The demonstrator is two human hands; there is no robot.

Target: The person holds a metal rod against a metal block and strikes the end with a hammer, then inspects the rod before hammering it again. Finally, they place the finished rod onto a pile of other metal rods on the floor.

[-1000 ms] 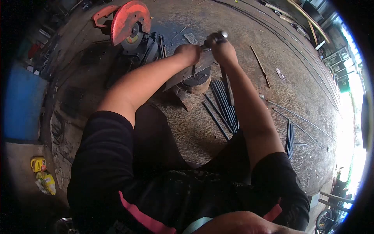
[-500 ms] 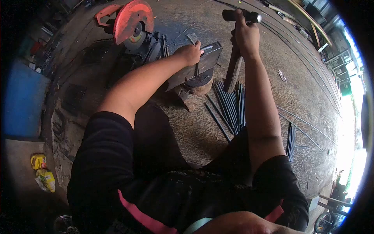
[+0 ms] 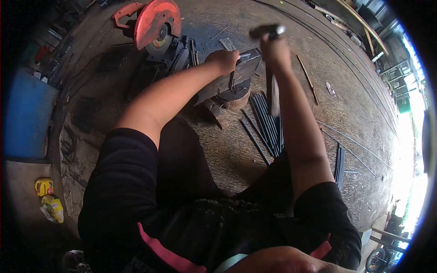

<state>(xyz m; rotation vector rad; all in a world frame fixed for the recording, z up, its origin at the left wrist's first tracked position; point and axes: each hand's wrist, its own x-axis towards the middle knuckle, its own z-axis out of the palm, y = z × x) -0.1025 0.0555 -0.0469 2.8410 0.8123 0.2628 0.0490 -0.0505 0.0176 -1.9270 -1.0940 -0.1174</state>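
Note:
My left hand [image 3: 224, 62] is closed round a short metal rod [image 3: 245, 56] at the top end of a dark steel block [image 3: 223, 86]. The block rests against a round wooden stump [image 3: 237, 98]. Raised to the right of the block, my right hand [image 3: 276, 53] is wrapped round the wooden handle of a hammer [image 3: 273, 93]. The hammer's head is blurred and shows above my fist, apart from the rod. Several thin dark rods [image 3: 265, 119] lie on the ground below the stump.
A red cut-off saw [image 3: 157, 25] stands at the upper left. Another bundle of rods [image 3: 339, 166] and long thin bars [image 3: 355, 152] lie at the right. A blue panel [image 3: 28, 116] and yellow containers [image 3: 44, 187] are at the far left.
My right hand and the hammer have moved left and down, closer to the steel block. My left hand has turned slightly and stays at the block's top.

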